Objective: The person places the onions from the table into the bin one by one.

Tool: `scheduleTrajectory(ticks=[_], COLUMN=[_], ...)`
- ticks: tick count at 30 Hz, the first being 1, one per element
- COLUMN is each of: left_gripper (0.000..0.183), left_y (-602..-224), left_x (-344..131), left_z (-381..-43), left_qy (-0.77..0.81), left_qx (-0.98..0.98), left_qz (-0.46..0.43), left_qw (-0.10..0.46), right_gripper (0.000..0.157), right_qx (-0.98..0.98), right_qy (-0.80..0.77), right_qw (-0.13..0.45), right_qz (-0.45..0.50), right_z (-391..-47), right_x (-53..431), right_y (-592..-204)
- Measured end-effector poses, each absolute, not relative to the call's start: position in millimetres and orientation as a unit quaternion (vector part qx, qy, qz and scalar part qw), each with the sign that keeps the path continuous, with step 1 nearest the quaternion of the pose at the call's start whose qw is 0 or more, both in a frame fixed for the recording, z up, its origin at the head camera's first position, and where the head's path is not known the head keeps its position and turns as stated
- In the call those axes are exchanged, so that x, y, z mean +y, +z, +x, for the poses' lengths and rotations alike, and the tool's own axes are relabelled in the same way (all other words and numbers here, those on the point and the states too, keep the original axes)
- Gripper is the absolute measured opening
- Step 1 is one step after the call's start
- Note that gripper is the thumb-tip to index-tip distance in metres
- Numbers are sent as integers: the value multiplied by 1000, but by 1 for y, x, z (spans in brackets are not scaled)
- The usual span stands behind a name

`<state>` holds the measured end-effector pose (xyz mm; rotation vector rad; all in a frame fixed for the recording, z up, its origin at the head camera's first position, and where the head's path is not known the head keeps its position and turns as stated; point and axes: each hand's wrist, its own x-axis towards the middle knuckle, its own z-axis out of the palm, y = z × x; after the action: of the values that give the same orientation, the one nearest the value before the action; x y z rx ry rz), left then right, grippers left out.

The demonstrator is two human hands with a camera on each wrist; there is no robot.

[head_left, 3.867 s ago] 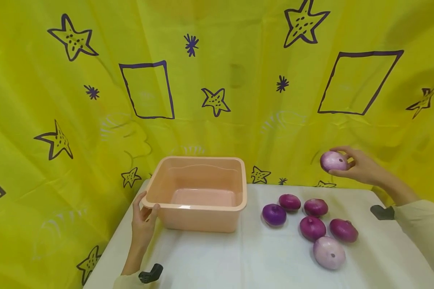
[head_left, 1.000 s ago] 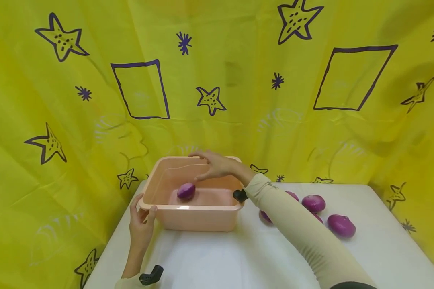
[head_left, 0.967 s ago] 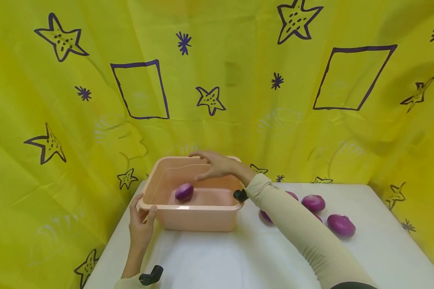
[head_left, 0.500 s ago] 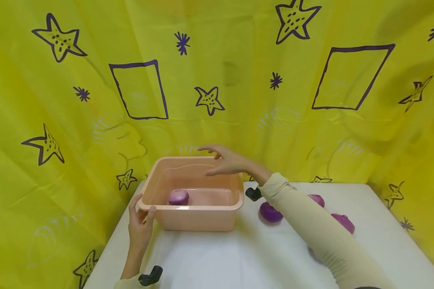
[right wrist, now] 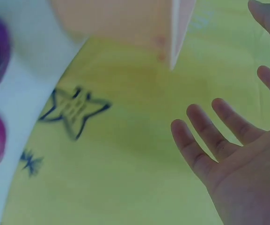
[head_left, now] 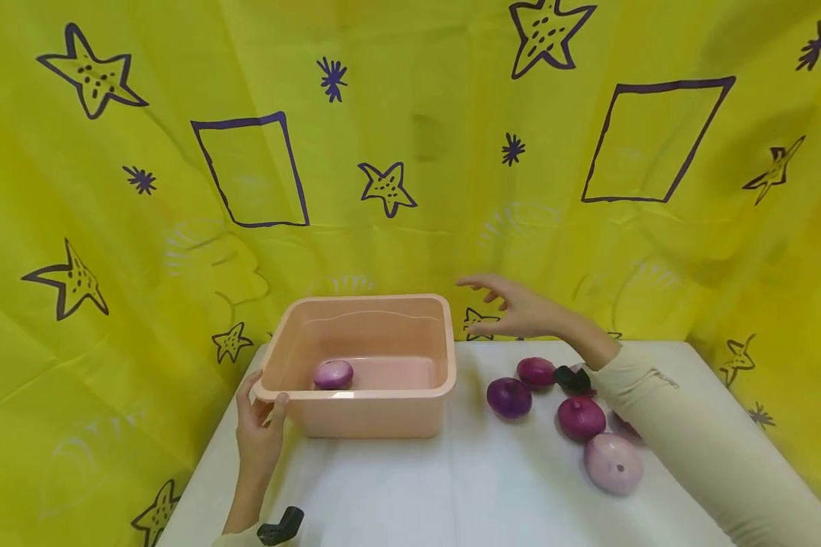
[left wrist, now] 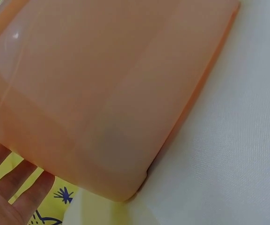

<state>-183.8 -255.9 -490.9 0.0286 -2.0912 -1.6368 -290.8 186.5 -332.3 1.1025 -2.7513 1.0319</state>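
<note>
A peach plastic basin [head_left: 376, 414] stands on the white table with one purple onion [head_left: 334, 374] lying in it, near the front left. My left hand [head_left: 258, 433] holds the basin's front left corner, thumb at the front rim and fingers at the left side; the left wrist view has the basin wall [left wrist: 102, 93] with fingers at its edge. Empty, my right hand [head_left: 520, 308] hovers right of the basin, fingers spread and slightly bent. Below it lie several more onions, among them a dark purple one [head_left: 509, 398] and a pale one [head_left: 613, 463]; my right wrist and sleeve cover part of the group.
A white cloth [head_left: 410, 494] covers the table. Behind and on both sides hangs a yellow curtain [head_left: 438, 251] with dark star and frame drawings, close to the table's back edge. Black wrist devices sit on my left cuff [head_left: 280, 526] and right wrist [head_left: 573, 380].
My right hand carried a pale purple onion from the right and let it go in the basin, where it rolled toward the front left. The hand then moved back right, empty. My left hand stayed.
</note>
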Motion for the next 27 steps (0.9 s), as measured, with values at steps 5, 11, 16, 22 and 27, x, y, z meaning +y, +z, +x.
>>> scheduleTrajectory(ticks=[5, 11, 16, 22, 27], left_gripper=[60, 60, 61, 62, 62], left_y=[-493, -494, -494, -490, -489], left_x=[-257, -258, -260, -258, -257], left_z=[-183, -185, -185, -183, -183], left_qy=[-591, -588, -589, -586, -580], left_qx=[-768, -770, -771, -771, -775], left_qz=[18, 16, 15, 8, 7], left_qw=[245, 246, 243, 249, 250], right_gripper=[75, 75, 75, 73, 73], right_qx=[-888, -902, -913, -918, -926], right_qy=[329, 333, 325, 320, 311], right_qw=[12, 20, 18, 25, 31], right_qz=[321, 275, 244, 234, 212], right_z=[-274, -248, -232, -219, -212], right_x=[233, 281, 314, 335, 349], right_y=[-349, -371, -388, -403, -415])
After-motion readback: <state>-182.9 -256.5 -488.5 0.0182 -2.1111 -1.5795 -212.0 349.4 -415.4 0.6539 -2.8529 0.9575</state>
